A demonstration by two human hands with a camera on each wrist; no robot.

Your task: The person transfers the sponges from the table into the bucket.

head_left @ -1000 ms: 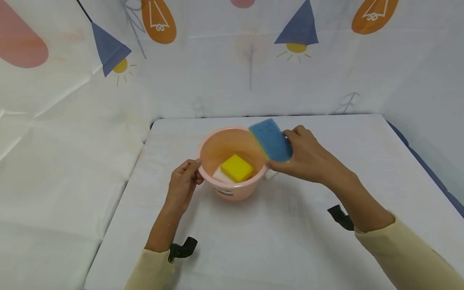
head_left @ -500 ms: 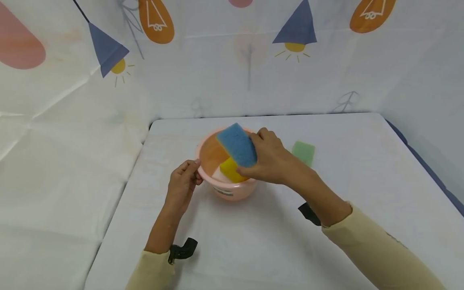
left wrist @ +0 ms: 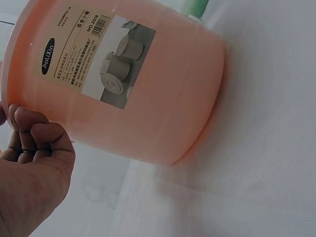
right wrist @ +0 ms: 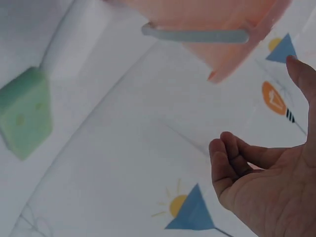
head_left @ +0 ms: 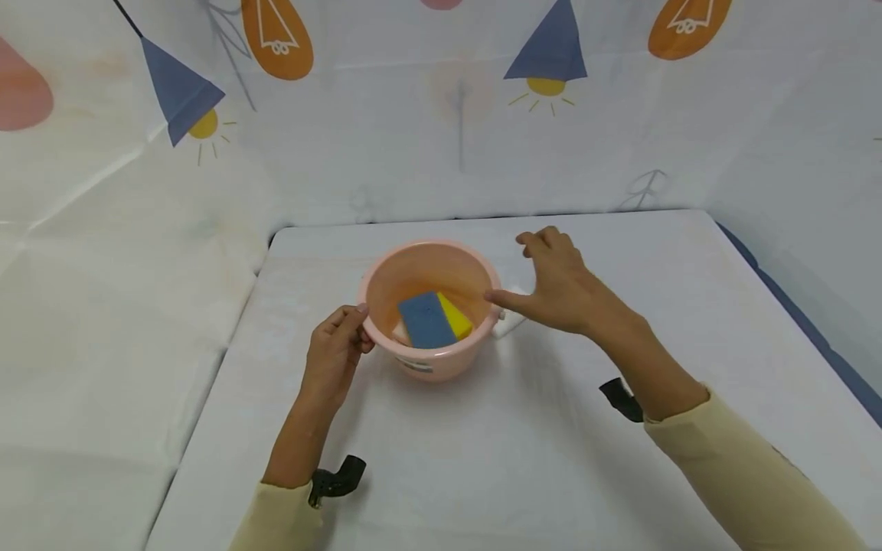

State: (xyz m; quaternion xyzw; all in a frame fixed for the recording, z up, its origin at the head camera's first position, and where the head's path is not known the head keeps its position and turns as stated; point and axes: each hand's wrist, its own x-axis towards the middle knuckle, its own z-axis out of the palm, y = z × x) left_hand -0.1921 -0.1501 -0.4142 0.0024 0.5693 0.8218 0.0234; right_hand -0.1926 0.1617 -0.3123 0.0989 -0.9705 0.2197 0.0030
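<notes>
A pink plastic bucket (head_left: 441, 363) stands upright on the white table. My left hand (head_left: 334, 356) pinches its left rim between thumb and fingers. In the left wrist view, the curled fingers of that hand (left wrist: 39, 158) sit at the rim below a printed label (left wrist: 98, 59). Inside the bucket a blue sponge (head_left: 427, 320) lies partly over a yellow sponge (head_left: 456, 316), with a pale piece (head_left: 400, 332) showing at their left. My right hand (head_left: 565, 291) hovers at the bucket's right side, thumb and fingers spread apart, holding nothing; its thumb tip overlaps the rim.
A pale handle (head_left: 508, 323) hangs at the bucket's right side. In the right wrist view a green sponge (right wrist: 27, 113) is on the table beyond the bucket; my right hand hides it from the head view. A patterned sheet (head_left: 400, 145) hangs behind the table's back edge.
The right hand carried the blue sponge left over the bucket and let it go inside, then drew back right with its fingers spread. The left hand has kept its hold on the rim.
</notes>
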